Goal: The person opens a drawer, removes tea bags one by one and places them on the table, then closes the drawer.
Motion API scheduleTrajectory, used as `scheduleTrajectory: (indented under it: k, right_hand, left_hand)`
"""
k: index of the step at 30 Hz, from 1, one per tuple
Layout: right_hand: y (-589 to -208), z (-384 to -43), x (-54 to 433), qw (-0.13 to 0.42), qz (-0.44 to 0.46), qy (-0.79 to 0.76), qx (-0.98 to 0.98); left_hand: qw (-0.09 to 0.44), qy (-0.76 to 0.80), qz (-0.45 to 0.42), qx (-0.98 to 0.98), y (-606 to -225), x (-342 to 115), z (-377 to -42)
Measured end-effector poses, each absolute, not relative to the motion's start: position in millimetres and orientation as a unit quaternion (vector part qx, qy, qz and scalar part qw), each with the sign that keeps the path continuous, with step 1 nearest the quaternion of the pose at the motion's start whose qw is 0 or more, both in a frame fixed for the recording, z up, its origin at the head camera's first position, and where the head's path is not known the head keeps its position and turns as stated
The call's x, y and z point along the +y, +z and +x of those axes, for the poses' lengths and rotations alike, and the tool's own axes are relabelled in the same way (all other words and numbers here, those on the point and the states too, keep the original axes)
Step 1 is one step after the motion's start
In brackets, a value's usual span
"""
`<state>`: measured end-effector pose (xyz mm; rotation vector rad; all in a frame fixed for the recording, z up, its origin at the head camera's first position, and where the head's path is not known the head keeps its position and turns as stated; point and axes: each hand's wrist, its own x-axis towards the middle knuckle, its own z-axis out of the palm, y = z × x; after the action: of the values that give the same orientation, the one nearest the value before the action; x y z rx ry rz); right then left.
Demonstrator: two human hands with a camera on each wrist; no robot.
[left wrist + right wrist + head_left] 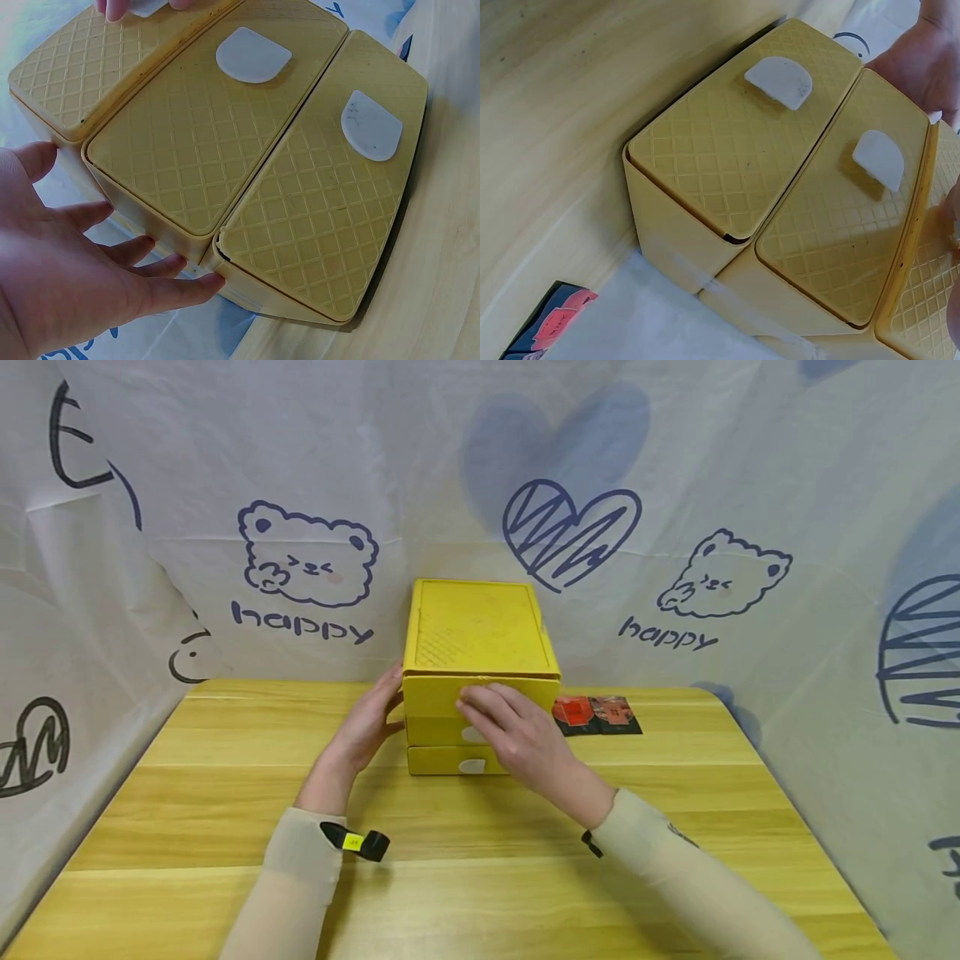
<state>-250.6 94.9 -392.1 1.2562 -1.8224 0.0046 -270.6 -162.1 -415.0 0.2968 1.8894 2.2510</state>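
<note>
Your R hand pinches the pull on the top drwr, the box on the table directly behind that grip, depth running away from you, L hand spread along its L side.

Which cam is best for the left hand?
Left wrist: the left hand is large at lower left, its spread fingers in plain sight beside the yellow drawer unit. Head shows it smaller, fingertips partly hidden by the unit; right wrist catches only part of it, cut off at the frame's right edge.
</note>
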Motion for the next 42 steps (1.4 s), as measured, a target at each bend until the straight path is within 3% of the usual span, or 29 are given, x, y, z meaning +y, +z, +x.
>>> scheduleTrajectory:
  k: [19,42]
  right_hand:
    - [-395.2,-261.5,91.7,0.459,0.501,0.031,-0.733]
    - [-406.7,-238.7,96.3,0.453,0.500,0.034,-0.737]
  left_hand:
    - [0.093,0.759,0.103,0.636,-413.5,-161.2,-269.5]
    - [0.095,0.759,0.103,0.636,-412.8,-161.8,-269.2]
